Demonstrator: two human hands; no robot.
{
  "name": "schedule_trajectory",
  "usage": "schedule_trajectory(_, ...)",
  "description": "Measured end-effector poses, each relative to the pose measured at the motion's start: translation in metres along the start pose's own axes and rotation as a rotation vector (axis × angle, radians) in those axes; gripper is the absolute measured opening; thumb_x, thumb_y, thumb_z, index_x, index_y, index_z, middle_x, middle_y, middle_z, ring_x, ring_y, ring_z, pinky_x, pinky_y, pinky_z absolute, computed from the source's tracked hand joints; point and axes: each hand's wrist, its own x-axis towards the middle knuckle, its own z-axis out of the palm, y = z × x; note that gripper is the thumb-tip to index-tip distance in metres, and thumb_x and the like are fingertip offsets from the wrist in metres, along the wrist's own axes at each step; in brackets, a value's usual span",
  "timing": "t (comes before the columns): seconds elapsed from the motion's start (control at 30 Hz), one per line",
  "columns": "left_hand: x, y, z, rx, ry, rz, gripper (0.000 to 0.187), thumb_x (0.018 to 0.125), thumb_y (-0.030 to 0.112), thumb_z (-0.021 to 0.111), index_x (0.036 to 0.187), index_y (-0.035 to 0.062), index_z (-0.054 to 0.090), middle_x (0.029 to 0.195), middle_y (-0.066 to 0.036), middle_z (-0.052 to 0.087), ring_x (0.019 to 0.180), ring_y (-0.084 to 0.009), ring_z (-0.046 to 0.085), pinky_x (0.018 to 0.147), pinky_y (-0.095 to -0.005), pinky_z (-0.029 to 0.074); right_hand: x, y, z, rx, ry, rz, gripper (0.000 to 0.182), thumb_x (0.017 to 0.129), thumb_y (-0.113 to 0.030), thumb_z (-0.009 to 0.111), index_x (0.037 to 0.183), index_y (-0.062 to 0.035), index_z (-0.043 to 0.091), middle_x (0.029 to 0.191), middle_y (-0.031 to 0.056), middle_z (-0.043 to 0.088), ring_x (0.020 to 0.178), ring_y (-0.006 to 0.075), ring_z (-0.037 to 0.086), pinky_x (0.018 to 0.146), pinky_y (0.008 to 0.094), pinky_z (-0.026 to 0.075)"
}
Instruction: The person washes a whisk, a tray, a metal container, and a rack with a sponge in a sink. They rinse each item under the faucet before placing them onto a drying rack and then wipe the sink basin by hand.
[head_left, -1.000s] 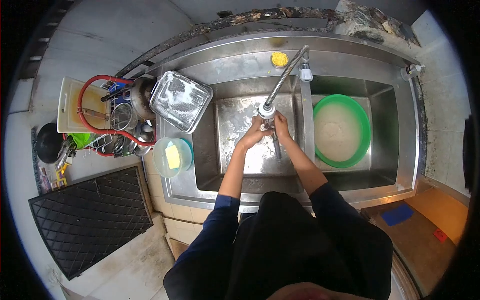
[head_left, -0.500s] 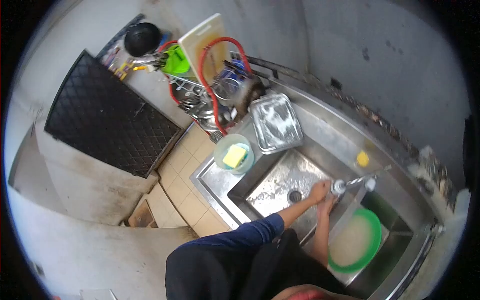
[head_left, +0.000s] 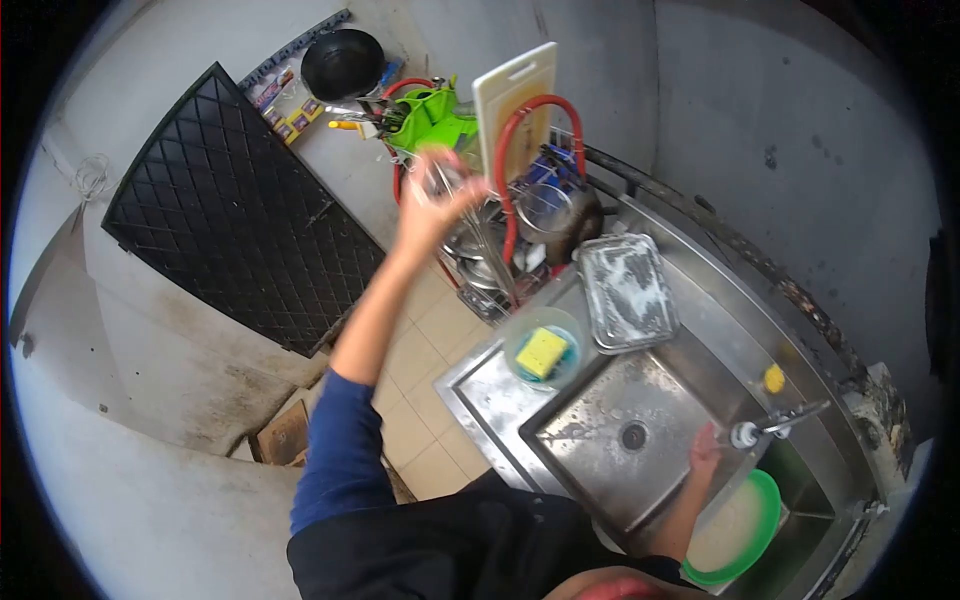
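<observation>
"Steel sink (head_left: 650, 395) below, red-handled rack (head_left: 545, 99) beyond: which step?"

"Racking, I judge; next calls for a free slot. My left hand (head_left: 435, 208) curls partway round a slim metal utensil (head_left: 486, 242), over the rack. Right hand (head_left: 706, 448), near the tap (head_left: 743, 434): grip, can't tell."

"Utensil's look?"

"Long, greyish, motion-blurred."

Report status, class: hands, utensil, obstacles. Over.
Left hand by rack with blurred metal utensil, grip unclear. Right hand over sink, near faucet. Red rack handle possibly in the way.

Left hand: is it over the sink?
No, the left hand is raised in front of the dish rack, away from the sink.
</observation>
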Motion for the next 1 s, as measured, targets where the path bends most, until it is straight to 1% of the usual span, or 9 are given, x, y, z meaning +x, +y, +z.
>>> schedule_trajectory(0.1,0.127,0.017,-0.079,0.123,0.051,0.356,0.050,0.065,0.018,0.081,0.100,0.0093,0.047,0.082,0.001,0.050,0.076,-0.0087,0.050,0.067,-0.0233,0.044,-0.035,0.014,0.023,0.082,-0.690,0.446,0.043,0.080,-0.013,0.046,0.118,0.0082,0.046,0.091,0.0169,0.059,0.080,0.0275,0.059,0.090,0.0389,0.049)
schedule_trajectory(0.17,0.212,-0.019,-0.122,0.170,0.135,0.475,0.050,0.067,0.020,0.080,0.101,0.0073,0.046,0.082,0.000,0.052,0.072,-0.0094,0.051,0.066,-0.0230,0.044,-0.059,0.036,0.047,-0.055,0.309,-0.130,0.046,0.076,-0.011,0.048,0.119,0.0077,0.046,0.091,0.0167,0.060,0.076,0.0268,0.061,0.089,0.0367,0.049)
schedule_trajectory(0.37,0.399,-0.168,-0.173,0.547,0.477,0.739,0.055,0.055,0.029,0.085,0.093,0.0078,0.050,0.086,-0.007,0.054,0.081,-0.0272,0.052,0.074,-0.0398,0.042,-0.071,0.040,-0.035,-0.032,-0.420,0.112,0.029,0.073,-0.008,0.050,0.099,0.0029,0.057,0.095,0.0150,0.062,0.079,0.0265,0.064,0.072,0.0358,0.055)
schedule_trajectory(0.43,0.428,-0.209,-0.175,0.493,0.436,0.658,0.054,0.052,0.028,0.085,0.088,0.0054,0.053,0.086,-0.010,0.055,0.082,-0.0288,0.054,0.073,-0.0395,0.043,-0.100,0.072,0.005,-0.104,0.581,-0.537,0.020,0.076,-0.011,0.049,0.091,-0.0025,0.058,0.086,0.0106,0.060,0.068,0.0217,0.059,0.058,0.0320,0.052)
schedule_trajectory(0.73,0.495,-0.399,-0.185,0.532,0.386,0.362,0.055,0.056,0.026,0.084,0.091,0.0032,0.047,0.087,-0.008,0.049,0.085,-0.0222,0.048,0.079,-0.0338,0.040,-0.191,0.127,-0.006,-0.358,0.449,-0.496,0.019,0.079,-0.017,0.048,0.093,-0.0067,0.057,0.081,0.0068,0.058,0.063,0.0176,0.053,0.056,0.0291,0.048)
schedule_trajectory(0.83,0.535,-0.480,-0.217,0.700,0.341,0.352,0.054,0.063,0.037,0.077,0.093,0.0024,0.049,0.087,-0.016,0.058,0.080,-0.0342,0.057,0.071,-0.0429,0.044,-0.174,0.138,0.006,-0.259,0.757,-0.456,0.037,0.087,-0.032,0.040,0.112,-0.0080,0.054,0.088,0.0038,0.058,0.066,0.0167,0.053,0.061,0.0325,0.048)
schedule_trajectory(0.87,0.531,-0.472,-0.221,1.001,0.198,0.156,0.059,0.065,0.040,0.075,0.103,0.0004,0.053,0.100,-0.018,0.059,0.088,-0.0337,0.058,0.074,-0.0437,0.045,-0.166,0.127,-0.017,-0.468,0.577,-0.373,0.043,0.089,-0.038,0.035,0.116,-0.0094,0.053,0.094,0.0033,0.058,0.071,0.0174,0.054,0.063,0.0327,0.048)
schedule_trajectory(0.93,0.508,-0.445,-0.213,1.228,-0.291,-0.172,0.072,0.073,0.059,0.057,0.116,0.0005,0.054,0.106,-0.021,0.061,0.098,-0.0359,0.059,0.081,-0.0441,0.045,-0.148,0.152,0.025,-0.745,0.758,-0.434,0.041,0.091,-0.038,0.040,0.117,-0.0096,0.053,0.104,0.0040,0.055,0.093,0.0192,0.053,0.077,0.0325,0.047)
schedule_trajectory(1.0,0.546,-0.508,-0.252,1.426,0.003,-0.021,0.076,0.074,0.068,0.049,0.110,0.0019,0.058,0.097,-0.024,0.063,0.095,-0.0344,0.061,0.080,-0.0452,0.046,-0.134,0.194,0.112,-0.900,0.588,-0.438,0.037,0.089,-0.035,0.048,0.116,-0.0118,0.054,0.101,0.0030,0.056,0.093,0.0191,0.055,0.078,0.0326,0.047)
